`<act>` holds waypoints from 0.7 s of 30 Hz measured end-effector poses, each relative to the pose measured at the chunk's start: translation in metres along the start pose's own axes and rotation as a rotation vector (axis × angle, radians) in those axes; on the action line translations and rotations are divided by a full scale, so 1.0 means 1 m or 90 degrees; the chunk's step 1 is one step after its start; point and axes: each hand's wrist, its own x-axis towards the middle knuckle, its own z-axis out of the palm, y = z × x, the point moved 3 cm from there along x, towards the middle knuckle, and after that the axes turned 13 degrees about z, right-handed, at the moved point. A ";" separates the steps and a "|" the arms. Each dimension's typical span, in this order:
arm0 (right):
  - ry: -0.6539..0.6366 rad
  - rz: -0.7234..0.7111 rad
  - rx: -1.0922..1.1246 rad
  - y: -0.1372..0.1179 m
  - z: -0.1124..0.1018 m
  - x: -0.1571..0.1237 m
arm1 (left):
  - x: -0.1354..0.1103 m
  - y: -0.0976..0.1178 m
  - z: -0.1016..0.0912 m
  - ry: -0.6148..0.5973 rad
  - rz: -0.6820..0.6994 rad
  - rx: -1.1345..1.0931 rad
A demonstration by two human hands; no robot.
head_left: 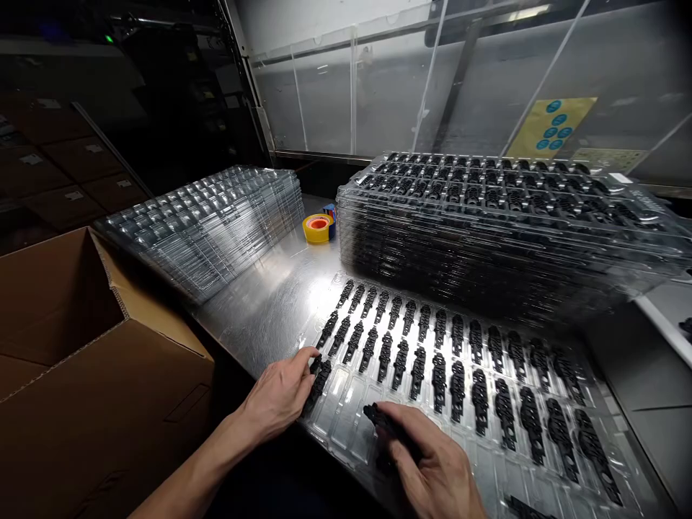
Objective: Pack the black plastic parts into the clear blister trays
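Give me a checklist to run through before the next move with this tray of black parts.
1. Right hand has a grip on a black part: ok.
2. Bare pockets within reach: ok, several show between the hands.
3. Front row filled: not ok, those pockets hold nothing.
4. Two rows behind it filled: ok, no gap shows.
5. Left-end part fully seated: cannot tell, the left hand partly covers that spot.
6. Tape roll off the tray: ok, it sits behind, between the tray stacks.

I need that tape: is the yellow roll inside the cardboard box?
No, the yellow roll lies on the metal table, between the left tray stack and the right tray stack.
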 end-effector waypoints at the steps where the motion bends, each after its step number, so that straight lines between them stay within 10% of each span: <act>1: -0.002 0.003 0.000 0.000 0.000 0.000 | 0.000 -0.001 0.001 0.010 -0.011 0.010; 21: -0.001 0.053 0.010 0.001 -0.001 0.001 | 0.003 -0.017 -0.008 0.101 -0.067 0.065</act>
